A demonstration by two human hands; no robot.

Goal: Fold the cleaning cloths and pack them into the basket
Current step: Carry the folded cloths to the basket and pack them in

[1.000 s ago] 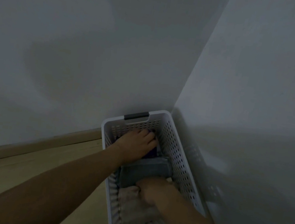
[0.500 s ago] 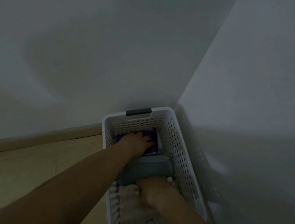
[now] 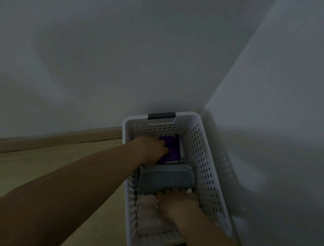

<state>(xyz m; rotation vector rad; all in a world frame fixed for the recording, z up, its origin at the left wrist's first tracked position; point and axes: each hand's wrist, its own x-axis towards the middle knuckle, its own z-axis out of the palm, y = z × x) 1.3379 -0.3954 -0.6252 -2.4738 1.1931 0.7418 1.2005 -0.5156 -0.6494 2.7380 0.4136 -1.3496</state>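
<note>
From your head view, the white perforated plastic basket [image 3: 208,171] sits on the wooden floor [image 3: 26,166], jammed into the wall corner — free room only on its left. Your left hand [image 3: 151,148] presses the purple folded cloth [image 3: 171,149] at the far end; its grip looks loosely curled, so I cannot tell its hold. Your right hand [image 3: 178,204] rests with fingers spread where the grey folded cloth [image 3: 166,177] meets the pale pink cloth [image 3: 148,214].

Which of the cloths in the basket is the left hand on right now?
The purple cloth at the basket's far end. The left hand lies on it; the grey cloth sits mid-basket, and the right hand is on the pale pinkish cloth nearest the person.
</note>
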